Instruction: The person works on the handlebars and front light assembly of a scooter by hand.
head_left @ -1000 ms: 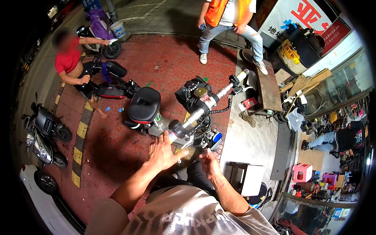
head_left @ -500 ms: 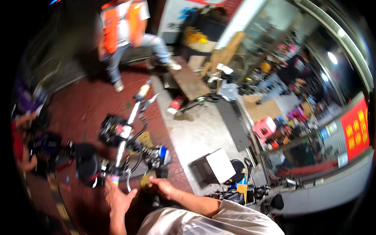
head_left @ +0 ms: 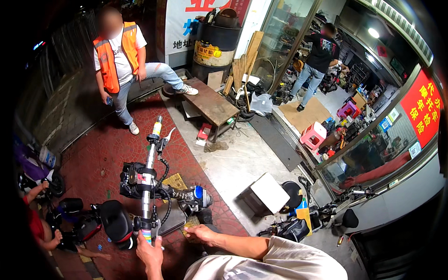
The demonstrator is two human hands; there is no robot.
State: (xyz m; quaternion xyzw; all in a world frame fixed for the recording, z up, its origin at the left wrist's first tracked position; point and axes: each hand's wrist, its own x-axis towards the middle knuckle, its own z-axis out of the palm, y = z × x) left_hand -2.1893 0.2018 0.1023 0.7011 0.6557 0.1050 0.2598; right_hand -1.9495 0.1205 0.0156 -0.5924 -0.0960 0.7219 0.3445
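My left hand [head_left: 150, 255] is closed around the rainbow-striped near grip [head_left: 147, 234] of a silver handlebar [head_left: 146, 193]. The bar runs away from me to a second striped grip [head_left: 158, 125], with a brake lever [head_left: 170, 137] beside it. A black bag-like bundle [head_left: 130, 179] sits at the bar's middle. Right of the bar is a blue-rimmed round lamp [head_left: 199, 194] on the two-wheeler's front. My right hand [head_left: 201, 234] is beside the near grip, apart from it, its fingers pinched together; whatever is between them, if anything, is too small to make out.
A black-seated scooter [head_left: 115, 219] stands close on the left, near another person's arms [head_left: 55, 240]. Ahead, a person in an orange vest [head_left: 114, 56] rests a foot on a low wooden bench [head_left: 205, 102]. A white box [head_left: 268, 193] stands to the right, before a shop doorway.
My left hand had its thumb spread beside the grip and is now closed round it. The view has shifted and sharpened. The person in the shop, formerly bent low, stands upright.
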